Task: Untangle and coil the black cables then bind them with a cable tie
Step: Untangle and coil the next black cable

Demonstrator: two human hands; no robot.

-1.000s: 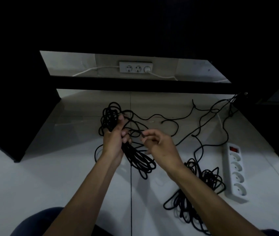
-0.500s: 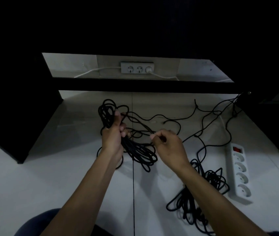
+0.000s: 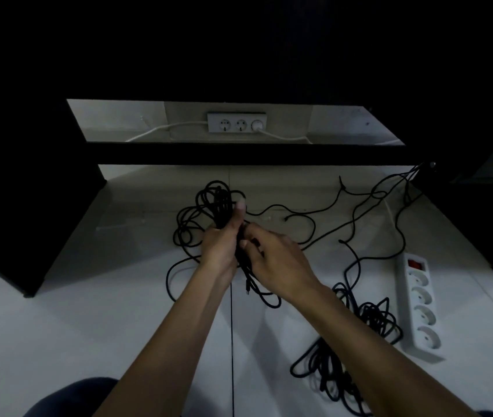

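Head view: we grip the coiled black cable bundle [image 3: 219, 206] in our left hand [image 3: 219, 248] above the floor [image 3: 88, 311] to keep loops gathered, while our right hand [image 3: 275, 263] pinches a strand against it, probably feeding 1 more loop.

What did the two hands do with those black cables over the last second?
The right hand moved left, closing the gap, and now meets the left hand at the coiled black cable bundle, pinching a strand against it. The left hand kept gripping the bundle upright. The second cable heap, the white power strip and the wall sockets stayed put.
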